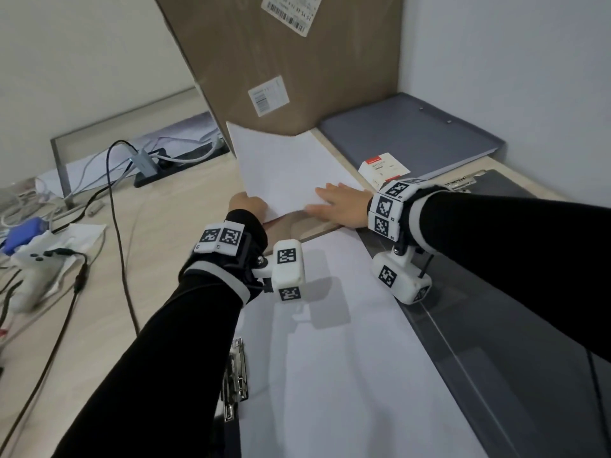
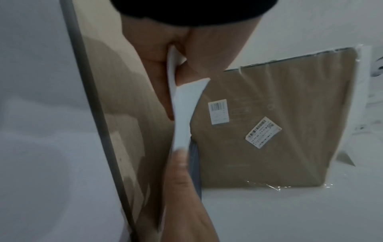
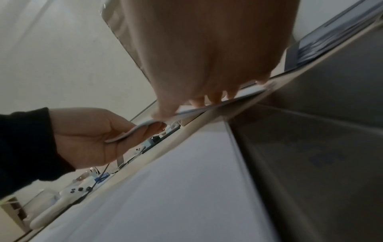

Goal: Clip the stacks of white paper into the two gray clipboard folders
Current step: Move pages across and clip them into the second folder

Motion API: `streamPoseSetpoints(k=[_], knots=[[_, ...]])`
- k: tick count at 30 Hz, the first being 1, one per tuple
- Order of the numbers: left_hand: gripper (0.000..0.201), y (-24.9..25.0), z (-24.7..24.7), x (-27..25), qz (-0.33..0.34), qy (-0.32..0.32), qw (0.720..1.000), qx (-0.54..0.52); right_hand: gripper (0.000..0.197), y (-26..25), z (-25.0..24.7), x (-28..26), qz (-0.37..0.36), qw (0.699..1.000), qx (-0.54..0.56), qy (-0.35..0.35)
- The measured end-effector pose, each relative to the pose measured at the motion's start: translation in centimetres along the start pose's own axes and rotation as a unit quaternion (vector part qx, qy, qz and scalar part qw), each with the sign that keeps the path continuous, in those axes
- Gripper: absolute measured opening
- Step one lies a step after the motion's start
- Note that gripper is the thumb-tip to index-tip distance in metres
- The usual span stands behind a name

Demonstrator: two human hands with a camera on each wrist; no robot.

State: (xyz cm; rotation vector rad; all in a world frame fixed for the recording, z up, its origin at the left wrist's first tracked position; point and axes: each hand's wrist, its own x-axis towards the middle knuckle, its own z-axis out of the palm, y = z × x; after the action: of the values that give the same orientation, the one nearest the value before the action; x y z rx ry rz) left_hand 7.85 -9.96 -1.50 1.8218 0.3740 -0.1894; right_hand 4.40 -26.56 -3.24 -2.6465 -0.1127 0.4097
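A loose stack of white paper (image 1: 284, 166) lies on the desk in front of a cardboard box. My left hand (image 1: 247, 205) pinches its near left corner and lifts that edge slightly; the left wrist view shows thumb and fingers (image 2: 159, 91) clamped on the paper edge (image 2: 182, 117). My right hand (image 1: 337, 203) lies flat on the sheet's near right part with straight fingers (image 3: 209, 98). Closer to me an open gray clipboard folder (image 1: 496, 342) holds white paper (image 1: 330, 358) under its metal clip (image 1: 235, 375). A second gray folder (image 1: 406, 133) lies closed at the back right.
A tall cardboard box (image 1: 281, 61) leans against the wall right behind the paper. A small white and red carton (image 1: 383, 168) sits by the closed folder. Cables, a hub (image 1: 145, 165) and a white controller (image 1: 33, 262) clutter the left of the desk. Walls close off the right side.
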Motion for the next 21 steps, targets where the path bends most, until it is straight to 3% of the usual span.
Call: streamPoseSetpoints(k=[3,6,8,11,14,16,21], knots=[[0.043,0.3,-1.8,-1.1,0.034,0.008,0.998,-0.047,0.061,-0.7,-1.3,-1.7,-0.002,0.984,0.160,0.076],[0.039,-0.3,-3.5,-2.7,0.047,-0.006,0.998,-0.042,0.063,-0.2,-2.9,-3.0,0.029,0.956,0.227,0.185],[0.033,-0.8,-4.3,-4.4,0.060,-0.051,0.993,-0.086,0.071,0.4,-4.0,-3.8,0.076,0.934,0.293,0.188],[0.033,-1.9,-4.8,-7.2,0.086,-0.130,0.984,-0.091,0.050,1.8,-5.2,-5.3,0.097,0.913,0.372,0.140],[0.044,-2.9,-4.5,-9.4,0.088,-0.217,0.971,-0.049,0.044,3.6,-5.7,-7.5,0.116,0.915,0.355,0.155],[0.042,-2.9,-3.5,-11.2,0.089,-0.246,0.965,0.034,0.042,4.8,-5.8,-9.5,0.120,0.918,0.331,0.184],[0.051,-2.9,0.4,-14.0,0.119,-0.223,0.950,0.184,0.040,9.7,-5.6,-15.1,0.171,0.916,0.277,0.236]])
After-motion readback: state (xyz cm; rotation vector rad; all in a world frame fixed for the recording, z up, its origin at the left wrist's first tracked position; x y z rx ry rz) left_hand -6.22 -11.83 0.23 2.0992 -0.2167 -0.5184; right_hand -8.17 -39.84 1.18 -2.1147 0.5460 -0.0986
